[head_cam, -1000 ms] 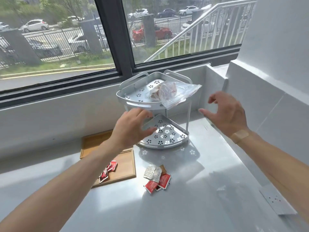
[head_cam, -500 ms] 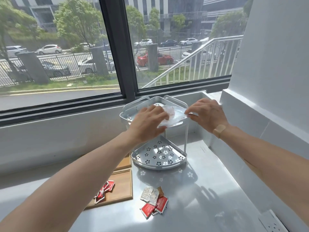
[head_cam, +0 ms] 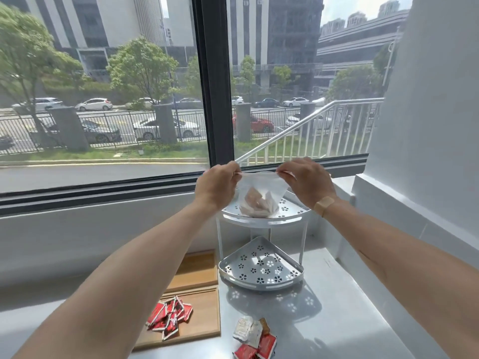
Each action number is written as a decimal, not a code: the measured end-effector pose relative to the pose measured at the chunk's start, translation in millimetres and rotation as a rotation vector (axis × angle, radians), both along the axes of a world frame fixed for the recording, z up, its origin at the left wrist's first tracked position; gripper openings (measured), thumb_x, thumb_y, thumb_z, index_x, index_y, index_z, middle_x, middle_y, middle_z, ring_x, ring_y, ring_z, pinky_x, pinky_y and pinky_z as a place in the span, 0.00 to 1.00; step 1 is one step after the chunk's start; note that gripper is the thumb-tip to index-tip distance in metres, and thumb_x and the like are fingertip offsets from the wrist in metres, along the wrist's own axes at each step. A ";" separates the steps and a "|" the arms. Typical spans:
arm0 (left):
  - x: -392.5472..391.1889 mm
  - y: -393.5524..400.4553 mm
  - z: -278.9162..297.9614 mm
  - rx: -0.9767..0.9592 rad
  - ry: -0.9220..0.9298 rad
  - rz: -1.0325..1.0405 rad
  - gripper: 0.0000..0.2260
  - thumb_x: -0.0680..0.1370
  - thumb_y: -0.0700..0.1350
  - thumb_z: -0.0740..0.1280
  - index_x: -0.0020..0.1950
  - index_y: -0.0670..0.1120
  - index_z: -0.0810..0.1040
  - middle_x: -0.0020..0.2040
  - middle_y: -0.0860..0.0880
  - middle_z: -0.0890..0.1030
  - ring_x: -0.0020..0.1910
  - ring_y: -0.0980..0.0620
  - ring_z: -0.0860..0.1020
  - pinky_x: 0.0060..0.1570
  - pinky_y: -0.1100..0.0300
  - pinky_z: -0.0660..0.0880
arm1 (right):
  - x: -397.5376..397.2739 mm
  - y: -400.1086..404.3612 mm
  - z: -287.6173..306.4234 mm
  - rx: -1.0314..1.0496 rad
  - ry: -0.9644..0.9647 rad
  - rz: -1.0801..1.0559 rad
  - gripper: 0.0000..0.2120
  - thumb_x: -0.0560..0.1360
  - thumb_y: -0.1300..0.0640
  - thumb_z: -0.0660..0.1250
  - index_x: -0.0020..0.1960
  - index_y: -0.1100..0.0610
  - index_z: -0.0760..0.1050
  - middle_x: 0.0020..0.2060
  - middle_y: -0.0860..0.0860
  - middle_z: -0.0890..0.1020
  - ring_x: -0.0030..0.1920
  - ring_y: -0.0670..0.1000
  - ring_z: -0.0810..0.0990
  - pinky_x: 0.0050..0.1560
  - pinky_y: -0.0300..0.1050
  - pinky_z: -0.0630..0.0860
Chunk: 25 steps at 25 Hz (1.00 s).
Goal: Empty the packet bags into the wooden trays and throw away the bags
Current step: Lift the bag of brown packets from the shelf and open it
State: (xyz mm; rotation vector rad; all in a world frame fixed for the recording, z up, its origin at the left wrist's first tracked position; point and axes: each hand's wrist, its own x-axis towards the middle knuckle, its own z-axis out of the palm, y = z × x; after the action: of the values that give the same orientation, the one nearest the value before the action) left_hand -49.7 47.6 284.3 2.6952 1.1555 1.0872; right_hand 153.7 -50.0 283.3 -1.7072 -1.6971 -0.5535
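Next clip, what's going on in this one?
A person holds a clear plastic bag by its top corners, left hand on one side and right hand on the other, above the upper tier of a metal corner rack. Pale packets sit in the bag's bottom; it is not emptied yet. Red packets already lie in a wooden tray, and more packets lie loose on the counter.

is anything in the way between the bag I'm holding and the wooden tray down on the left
Nothing visible blocks it. Both hands, left and right, hold the clear bag over the rack's top shelf; the wooden tray lies lower left, holding only red packets.
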 end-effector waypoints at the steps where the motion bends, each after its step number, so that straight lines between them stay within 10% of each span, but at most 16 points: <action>1: -8.8 2.4 4.7 -0.018 -0.026 0.013 0.07 0.82 0.46 0.61 0.54 0.46 0.77 0.46 0.43 0.84 0.44 0.39 0.80 0.39 0.52 0.73 | -8.9 2.4 6.5 0.026 -0.009 0.017 0.06 0.77 0.59 0.68 0.49 0.57 0.83 0.44 0.55 0.86 0.45 0.60 0.81 0.48 0.54 0.77; 7: -88.2 13.1 18.0 -0.090 -0.233 -0.024 0.06 0.81 0.44 0.64 0.53 0.44 0.78 0.48 0.45 0.85 0.46 0.44 0.81 0.46 0.52 0.78 | -81.4 15.5 30.9 0.083 0.042 0.143 0.05 0.76 0.59 0.69 0.50 0.57 0.84 0.44 0.54 0.86 0.44 0.57 0.82 0.47 0.52 0.79; 14: -216.4 -26.3 -67.0 -0.312 -0.503 -0.069 0.02 0.78 0.42 0.68 0.50 0.47 0.79 0.42 0.55 0.81 0.41 0.61 0.79 0.42 0.75 0.72 | -189.0 -6.9 -38.5 -0.124 0.378 0.482 0.06 0.72 0.61 0.74 0.48 0.57 0.85 0.40 0.50 0.86 0.38 0.43 0.83 0.45 0.32 0.78; 25: -319.3 -97.6 -229.6 -0.907 -0.502 0.065 0.09 0.77 0.39 0.68 0.43 0.53 0.80 0.43 0.52 0.83 0.42 0.60 0.79 0.43 0.72 0.74 | -295.2 -68.9 -210.6 -0.490 0.601 0.359 0.06 0.70 0.62 0.75 0.43 0.52 0.85 0.38 0.44 0.85 0.40 0.43 0.83 0.46 0.43 0.80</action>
State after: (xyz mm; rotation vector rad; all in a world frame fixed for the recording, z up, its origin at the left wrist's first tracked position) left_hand -369.0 -50.0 54.7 1.6023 1.2239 0.8596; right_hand -141.5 -118.9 72.7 -1.5925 -1.6885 0.5361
